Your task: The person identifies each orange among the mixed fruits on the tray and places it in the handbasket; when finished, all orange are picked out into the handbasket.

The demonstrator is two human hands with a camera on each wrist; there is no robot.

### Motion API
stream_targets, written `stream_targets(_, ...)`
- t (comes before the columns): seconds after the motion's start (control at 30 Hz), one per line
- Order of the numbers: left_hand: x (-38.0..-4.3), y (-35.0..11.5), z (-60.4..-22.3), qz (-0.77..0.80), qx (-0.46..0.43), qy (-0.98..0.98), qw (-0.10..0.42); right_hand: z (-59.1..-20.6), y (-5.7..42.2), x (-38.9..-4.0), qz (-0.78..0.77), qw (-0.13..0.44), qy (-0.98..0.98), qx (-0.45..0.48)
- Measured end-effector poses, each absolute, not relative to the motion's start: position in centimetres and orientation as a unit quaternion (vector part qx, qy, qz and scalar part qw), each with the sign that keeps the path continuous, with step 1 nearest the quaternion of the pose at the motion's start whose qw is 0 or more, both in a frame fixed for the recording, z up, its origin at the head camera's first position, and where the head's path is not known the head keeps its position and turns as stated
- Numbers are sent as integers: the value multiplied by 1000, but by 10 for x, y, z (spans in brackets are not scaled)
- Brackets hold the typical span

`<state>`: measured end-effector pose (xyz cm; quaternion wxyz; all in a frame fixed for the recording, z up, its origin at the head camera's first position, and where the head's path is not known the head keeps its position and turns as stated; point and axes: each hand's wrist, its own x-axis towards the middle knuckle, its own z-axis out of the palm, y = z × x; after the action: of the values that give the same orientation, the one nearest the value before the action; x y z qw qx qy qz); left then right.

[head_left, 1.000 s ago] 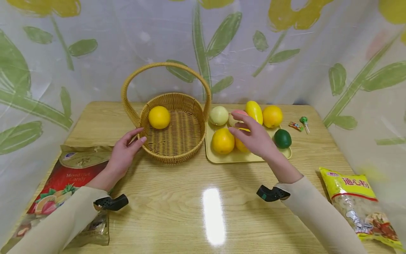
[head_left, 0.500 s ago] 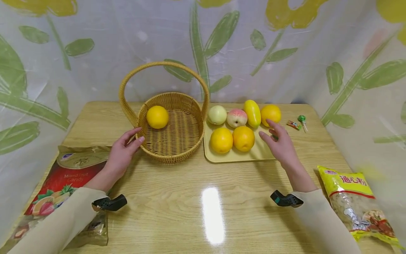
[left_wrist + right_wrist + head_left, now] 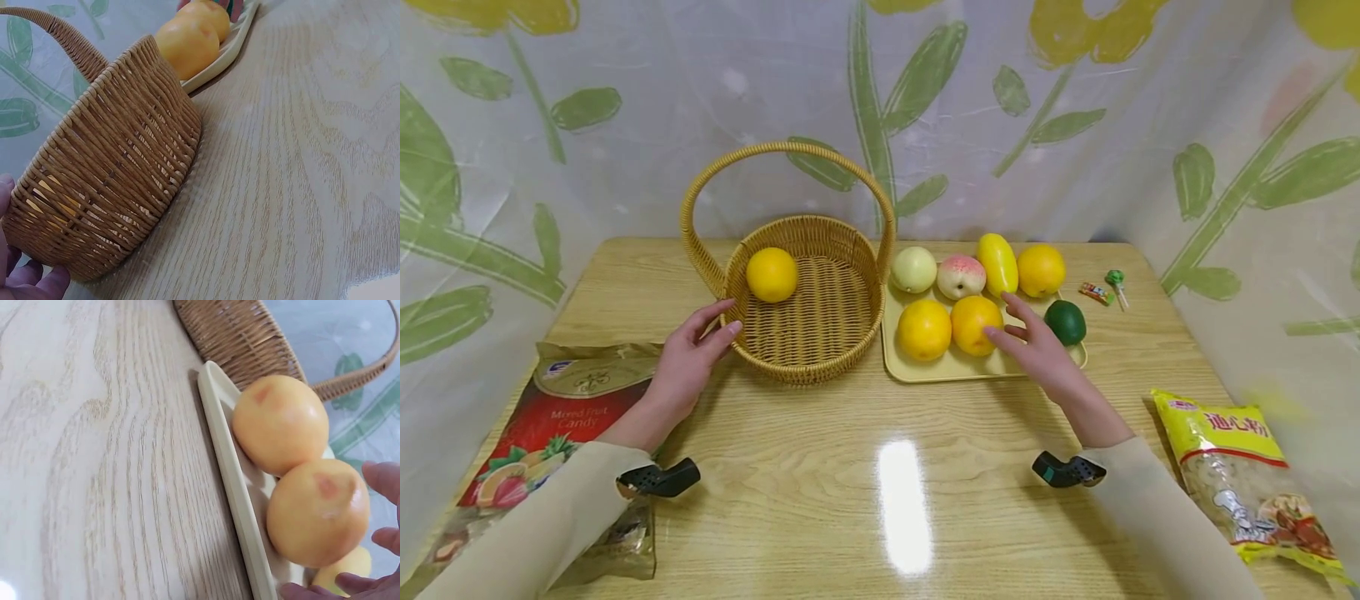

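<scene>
My left hand grips the near-left rim of a wicker basket with a tall arched handle; an orange lies inside. In the left wrist view, fingertips rest low against the basket's woven side. To the right, a cream tray carries two front oranges, the left one beside the right one. My right hand reaches over the tray with fingers spread, thumb and fingertips right at the right front orange. In the right wrist view that orange sits between the spread fingers.
Behind on the tray are a pale green fruit, a peach, a long yellow fruit and another orange. A dark green fruit sits right. A lollipop, wrapped candy, candy bag and pasta bag lie around.
My right hand has drawn back from above the tray's middle to its right side, then come left again to the right front orange. My left hand has stayed at the basket rim.
</scene>
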<state>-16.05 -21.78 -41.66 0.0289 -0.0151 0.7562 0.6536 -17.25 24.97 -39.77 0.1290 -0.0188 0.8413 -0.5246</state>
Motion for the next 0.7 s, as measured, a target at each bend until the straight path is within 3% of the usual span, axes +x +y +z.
stream_targets(0.7,-161,-219,-418,655,-16,755,32,-402,232,-187,-484,119,864,-79)
